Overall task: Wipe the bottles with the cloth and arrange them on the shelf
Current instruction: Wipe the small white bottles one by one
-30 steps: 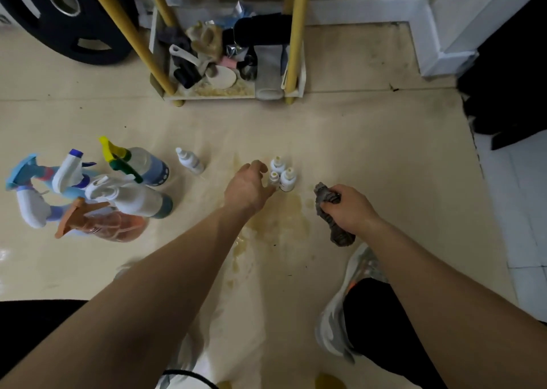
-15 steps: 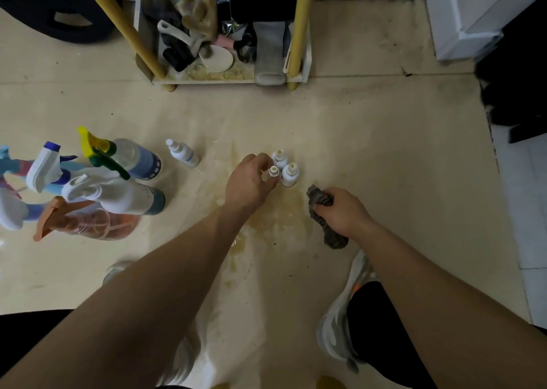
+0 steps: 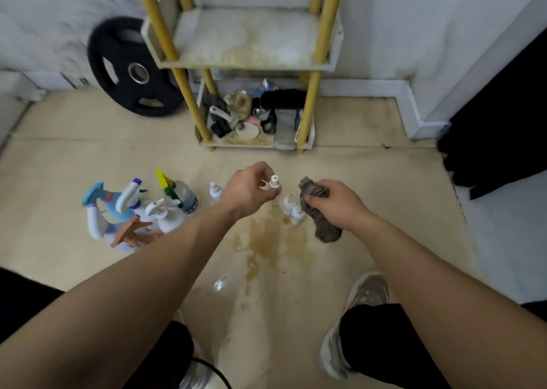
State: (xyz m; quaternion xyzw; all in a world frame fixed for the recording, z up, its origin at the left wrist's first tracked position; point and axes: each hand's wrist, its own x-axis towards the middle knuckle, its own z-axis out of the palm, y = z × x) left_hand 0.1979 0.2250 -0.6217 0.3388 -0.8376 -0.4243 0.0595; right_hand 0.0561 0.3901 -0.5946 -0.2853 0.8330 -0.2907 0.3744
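The left hand [image 3: 247, 189] pinches a small white plastic bottle [image 3: 275, 185] above the beige floor [image 3: 370, 187]; the right hand [image 3: 337, 203] grips a crumpled grey cloth [image 3: 321, 217] beside it. Beyond stands the yellow-posted white shelf [image 3: 245, 41].

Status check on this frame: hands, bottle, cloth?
Left hand grip on small white bottle. Right hand grips grey cloth. Two small bottles on floor between. Nothing blocking.

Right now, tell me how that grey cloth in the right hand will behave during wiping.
The crumpled grey cloth sags below the right hand, so it is probably floppy and light. Its bunched folds suggest it would wrap a small bottle easily rather than slip.
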